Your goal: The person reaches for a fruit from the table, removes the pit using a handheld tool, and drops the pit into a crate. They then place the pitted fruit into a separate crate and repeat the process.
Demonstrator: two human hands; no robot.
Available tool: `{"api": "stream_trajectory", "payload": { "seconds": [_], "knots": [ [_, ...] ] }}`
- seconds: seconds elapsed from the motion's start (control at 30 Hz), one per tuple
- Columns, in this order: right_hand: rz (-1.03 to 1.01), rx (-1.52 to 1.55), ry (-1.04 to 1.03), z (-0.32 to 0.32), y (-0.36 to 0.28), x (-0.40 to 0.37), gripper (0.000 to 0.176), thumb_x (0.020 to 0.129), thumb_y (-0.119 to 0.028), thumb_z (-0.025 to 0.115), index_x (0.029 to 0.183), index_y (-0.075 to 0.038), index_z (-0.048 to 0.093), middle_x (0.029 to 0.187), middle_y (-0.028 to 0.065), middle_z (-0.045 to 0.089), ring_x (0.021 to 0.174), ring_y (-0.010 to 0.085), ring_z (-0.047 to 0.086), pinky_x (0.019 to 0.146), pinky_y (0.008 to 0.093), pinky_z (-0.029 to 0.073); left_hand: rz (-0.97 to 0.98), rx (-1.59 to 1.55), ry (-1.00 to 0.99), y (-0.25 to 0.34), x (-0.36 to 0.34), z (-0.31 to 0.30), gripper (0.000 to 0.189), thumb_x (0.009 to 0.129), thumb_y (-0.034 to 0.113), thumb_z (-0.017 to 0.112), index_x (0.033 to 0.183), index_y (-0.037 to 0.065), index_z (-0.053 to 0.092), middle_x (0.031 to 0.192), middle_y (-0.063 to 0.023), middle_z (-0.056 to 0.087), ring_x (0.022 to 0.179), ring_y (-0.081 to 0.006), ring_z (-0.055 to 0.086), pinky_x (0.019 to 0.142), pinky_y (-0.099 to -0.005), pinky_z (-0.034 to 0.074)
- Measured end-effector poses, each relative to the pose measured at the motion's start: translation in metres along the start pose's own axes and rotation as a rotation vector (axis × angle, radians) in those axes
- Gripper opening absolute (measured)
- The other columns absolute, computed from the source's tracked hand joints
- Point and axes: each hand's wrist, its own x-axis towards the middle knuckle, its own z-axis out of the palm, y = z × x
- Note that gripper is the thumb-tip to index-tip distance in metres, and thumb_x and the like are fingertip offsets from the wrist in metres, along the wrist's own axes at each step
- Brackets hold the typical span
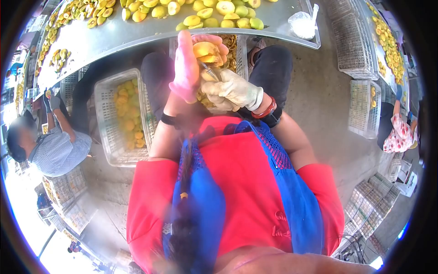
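My left hand (186,68), in a pink glove, holds a yellow-orange piece of fruit (207,53) near the table's front edge. My right hand (235,91), in a whitish knit glove, is closed round a small knife (208,71). The blade points up toward the fruit, and whether it touches is hard to tell. Below both hands, between the knees, a crate holds fruit peelings (230,52). Yellow-green fruits, some cut in half (191,20), lie on the metal table (150,36) just beyond my hands.
A white crate (101,118) with orange fruit stands at the left. A clear plastic bag (302,26) lies at the table's right corner. One person (61,153) sits at the far left, another (399,132) at the far right. Stacked crates (351,45) stand at the right.
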Motion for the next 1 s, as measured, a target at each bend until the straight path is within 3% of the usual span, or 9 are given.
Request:
{"api": "stream_trajectory", "payload": {
  "seconds": [0.1, 0.27, 0.3, 0.37, 0.47, 0.57, 0.7, 0.9, 1.0],
  "knots": [
    [-0.017, -0.036, -0.025, 0.001, 0.014, 0.001, 0.012, 0.097, -0.014, 0.059, 0.096, -0.014, 0.048, 0.067, -0.0078, 0.039, 0.050, 0.0027, 0.037, 0.040, 0.0210, 0.031, -0.070, -0.148, 0.074, 0.004, 0.009, -0.013, 0.081, 0.094, 0.073, 0.033, 0.102, 0.000, 0.067, 0.087, -0.0148, 0.069, 0.070, -0.0249, 0.067, 0.054, -0.0282, 0.052],
    [-0.108, -0.069, 0.186, -0.005, 0.016, -0.003, 0.008, 0.096, -0.015, 0.059, 0.097, -0.011, 0.052, 0.069, -0.0048, 0.047, 0.053, 0.0036, 0.044, 0.044, 0.0198, 0.035, 0.010, -0.004, 0.181, 0.012, 0.009, -0.031, 0.081, 0.095, 0.073, 0.031, 0.106, 0.001, 0.067, 0.093, -0.0149, 0.071, 0.075, -0.0239, 0.068, 0.057, -0.0283, 0.052],
    [-0.032, -0.245, 0.315, -0.007, 0.009, -0.004, 0.013, 0.095, -0.017, 0.060, 0.100, -0.008, 0.053, 0.071, -0.0022, 0.051, 0.058, 0.0062, 0.050, 0.047, 0.0231, 0.041, 0.020, 0.037, 0.176, 0.013, 0.007, -0.035, 0.080, 0.095, 0.073, 0.031, 0.106, 0.002, 0.067, 0.094, -0.0150, 0.071, 0.076, -0.0236, 0.068, 0.058, -0.0283, 0.052],
    [-0.252, -0.700, 0.471, -0.021, 0.022, 0.005, 0.023, 0.091, -0.020, 0.066, 0.104, -0.005, 0.053, 0.069, 0.0024, 0.057, 0.051, 0.0159, 0.056, 0.046, 0.0305, 0.044, 0.040, 0.117, 0.159, 0.014, 0.005, -0.044, 0.079, 0.096, 0.072, 0.031, 0.107, 0.002, 0.067, 0.097, -0.0153, 0.072, 0.078, -0.0232, 0.068, 0.060, -0.0285, 0.052],
    [-0.673, -1.414, 0.686, -0.021, 0.018, 0.006, 0.022, 0.088, -0.019, 0.063, 0.103, -0.004, 0.054, 0.078, 0.0114, 0.066, 0.066, 0.0304, 0.066, 0.059, 0.0419, 0.052, 0.006, 0.209, 0.161, 0.017, -0.003, -0.041, 0.077, 0.099, 0.069, 0.029, 0.108, 0.002, 0.066, 0.099, -0.0147, 0.072, 0.080, -0.0216, 0.068, 0.063, -0.0281, 0.051],
    [-0.657, -1.587, 0.679, -0.019, -0.003, 0.006, 0.026, 0.083, -0.019, 0.065, 0.104, -0.006, 0.055, 0.083, 0.0133, 0.068, 0.072, 0.0361, 0.066, 0.060, 0.0455, 0.052, 0.016, 0.283, 0.131, 0.019, -0.009, -0.034, 0.074, 0.101, 0.065, 0.030, 0.110, 0.001, 0.066, 0.099, -0.0128, 0.072, 0.079, -0.0190, 0.068, 0.065, -0.0281, 0.052],
    [-0.757, -1.692, 0.648, -0.030, -0.010, 0.011, 0.029, 0.083, -0.022, 0.067, 0.105, -0.008, 0.056, 0.079, 0.0129, 0.066, 0.070, 0.0352, 0.066, 0.060, 0.0443, 0.053, 0.010, 0.385, 0.100, 0.025, -0.014, -0.023, 0.069, 0.102, 0.060, 0.033, 0.111, 0.000, 0.067, 0.097, -0.0101, 0.073, 0.078, -0.0164, 0.068, 0.065, -0.0284, 0.052],
    [-0.558, -1.769, 0.683, -0.037, -0.014, 0.008, 0.029, 0.083, -0.022, 0.066, 0.106, -0.007, 0.056, 0.082, 0.0136, 0.067, 0.072, 0.0348, 0.067, 0.063, 0.0441, 0.053, 0.029, 0.485, 0.091, 0.029, -0.019, -0.012, 0.067, 0.102, 0.058, 0.035, 0.109, 0.000, 0.069, 0.094, -0.0080, 0.073, 0.076, -0.0150, 0.067, 0.061, -0.0267, 0.051],
    [-0.602, -1.693, 0.676, -0.036, -0.015, 0.005, 0.030, 0.083, -0.022, 0.065, 0.107, -0.007, 0.055, 0.083, 0.0138, 0.067, 0.074, 0.0346, 0.067, 0.064, 0.0444, 0.054, 0.020, 0.408, 0.085, 0.028, -0.017, -0.014, 0.069, 0.102, 0.059, 0.036, 0.108, -0.001, 0.070, 0.094, -0.0081, 0.073, 0.073, -0.0147, 0.067, 0.059, -0.0265, 0.051]
  ]
}}
